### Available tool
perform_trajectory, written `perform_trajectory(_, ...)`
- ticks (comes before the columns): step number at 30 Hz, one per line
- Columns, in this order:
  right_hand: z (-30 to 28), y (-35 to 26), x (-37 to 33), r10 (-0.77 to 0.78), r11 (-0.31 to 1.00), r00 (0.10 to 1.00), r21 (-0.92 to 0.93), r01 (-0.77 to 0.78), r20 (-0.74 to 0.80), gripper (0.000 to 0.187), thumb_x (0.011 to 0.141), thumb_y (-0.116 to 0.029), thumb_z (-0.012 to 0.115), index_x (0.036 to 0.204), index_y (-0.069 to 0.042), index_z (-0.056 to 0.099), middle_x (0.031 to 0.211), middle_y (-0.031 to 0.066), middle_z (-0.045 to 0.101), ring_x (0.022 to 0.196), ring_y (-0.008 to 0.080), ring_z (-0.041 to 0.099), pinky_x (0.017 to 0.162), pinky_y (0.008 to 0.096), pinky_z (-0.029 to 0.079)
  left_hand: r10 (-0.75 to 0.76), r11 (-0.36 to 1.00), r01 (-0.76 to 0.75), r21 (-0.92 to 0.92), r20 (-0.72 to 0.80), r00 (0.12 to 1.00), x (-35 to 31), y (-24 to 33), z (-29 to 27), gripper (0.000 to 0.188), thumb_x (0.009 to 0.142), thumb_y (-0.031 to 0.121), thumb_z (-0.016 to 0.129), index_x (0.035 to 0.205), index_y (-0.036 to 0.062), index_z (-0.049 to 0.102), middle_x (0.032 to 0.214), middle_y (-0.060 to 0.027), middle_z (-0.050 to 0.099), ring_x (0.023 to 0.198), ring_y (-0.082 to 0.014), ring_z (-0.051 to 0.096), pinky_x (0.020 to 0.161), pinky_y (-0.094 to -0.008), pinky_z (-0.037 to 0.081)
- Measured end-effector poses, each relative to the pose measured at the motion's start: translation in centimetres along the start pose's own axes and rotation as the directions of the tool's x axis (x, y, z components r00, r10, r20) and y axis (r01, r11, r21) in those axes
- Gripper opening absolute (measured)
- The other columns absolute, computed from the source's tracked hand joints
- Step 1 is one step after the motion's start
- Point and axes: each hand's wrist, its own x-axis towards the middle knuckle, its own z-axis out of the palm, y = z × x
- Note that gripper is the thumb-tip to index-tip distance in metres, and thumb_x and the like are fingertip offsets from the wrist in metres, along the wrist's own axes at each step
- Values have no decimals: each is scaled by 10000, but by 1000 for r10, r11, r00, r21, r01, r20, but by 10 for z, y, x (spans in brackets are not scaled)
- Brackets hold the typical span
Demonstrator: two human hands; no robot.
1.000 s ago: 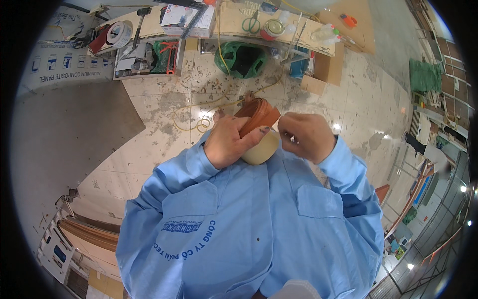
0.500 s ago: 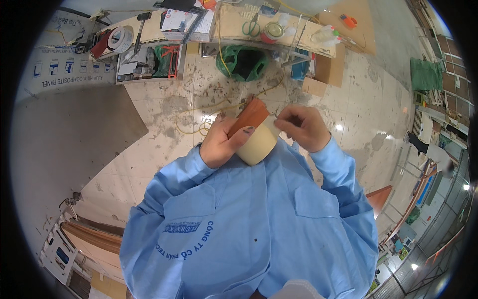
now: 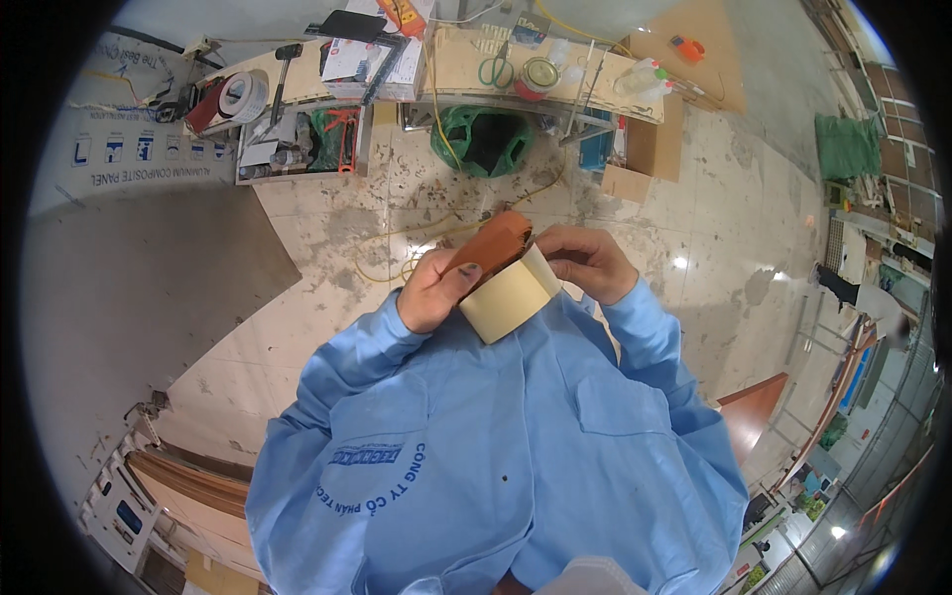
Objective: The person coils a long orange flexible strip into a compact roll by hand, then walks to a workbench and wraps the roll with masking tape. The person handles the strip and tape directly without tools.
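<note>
In front of my chest, my left hand (image 3: 433, 291) is closed round an orange-brown, smooth-sided piece (image 3: 491, 245), its thumb pressed on the near side. The kind of this piece is unclear; a dark, jagged edge shows along its right end. A wide strip of cream tape (image 3: 513, 297), like masking tape, lies against its near side and bends up at the right. My right hand (image 3: 593, 264) has its fingers curled and pinched at the tape's upper right edge. Its fingertips are partly hidden behind the tape.
A long bench (image 3: 456, 64) across the far side bears a hammer (image 3: 286, 74), scissors (image 3: 495, 69), a jar (image 3: 536, 77) and bottles (image 3: 642, 79). Below it stands a green bag (image 3: 481, 139). A yellow cord (image 3: 397, 238) trails over the floor. A grey panel (image 3: 169, 268) lies at left.
My right hand has moved left and in, onto the tape's edge. The orange-brown piece and tape have turned slightly, and the tape now shows as a wider, flatter band.
</note>
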Motion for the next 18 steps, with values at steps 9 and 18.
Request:
perform_trajectory(9, 23, -15, -6, -193, 952, 979, -231, 203, 62, 289, 862, -164, 781, 1087, -19, 671, 1082, 88, 661, 1051, 237, 620, 934, 353, 482, -125, 992, 128, 22, -92, 988, 4, -1, 8, 457, 1061, 349, 441, 852, -12, 628, 732, -39, 623, 665, -118, 552, 631, -277, 447)
perform_trajectory(18, 50, -39, -11, -81, 956, 996, -286, 66, -39, 218, 892, -178, 725, 991, -11, 626, 903, 69, 670, 815, 153, 611, 741, 311, 484, 176, 847, -21, 532, -242, 954, 35, 16, 5, 383, 997, 334, 595, 833, -10, 630, 607, -98, 593, 611, -242, 592, 691, -351, 459)
